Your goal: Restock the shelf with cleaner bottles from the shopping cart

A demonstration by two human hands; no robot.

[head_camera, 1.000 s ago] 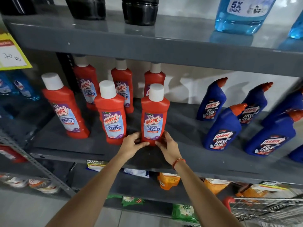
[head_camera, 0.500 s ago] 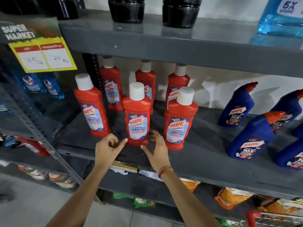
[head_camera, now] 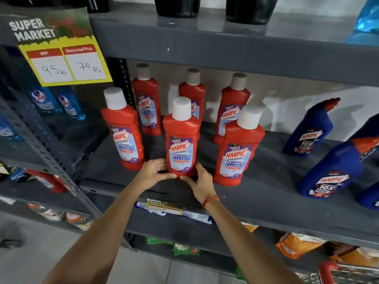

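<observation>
Head view, both hands' grip cupping middle red bottle [head_camera: 181,144] base, seemingly touching

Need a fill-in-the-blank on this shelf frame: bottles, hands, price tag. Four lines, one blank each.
1. The left hand and right hand both touch the base of the ____ bottle in the front row of red bottles.
2. The red bottles on this shelf number ____.
3. Each red bottle has a ____ cap.
4. The price tag gives a discounted price of ____ rs.

Missing words: middle; six; white; 70
</observation>
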